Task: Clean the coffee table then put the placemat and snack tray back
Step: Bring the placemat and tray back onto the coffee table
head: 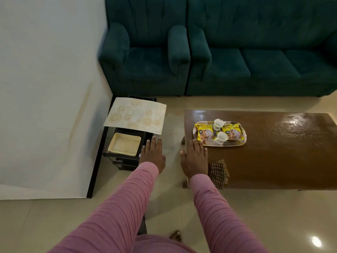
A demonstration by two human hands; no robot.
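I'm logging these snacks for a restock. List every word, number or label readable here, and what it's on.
"10": small dark badge on the left yellow packet, and it seems also on the right yellow packet.
Packet headings: too blurred to read.
No text shows on the placemat, cups or snack tray.

A coffee table at three o'clock has a glossy, wood-look brown top with mottled reflections. The sofa at twelve is velvety teal cloth. The placemat at ten looks matt and smooth. The floor tiles are polished and shiny; the checked cloth is woven.
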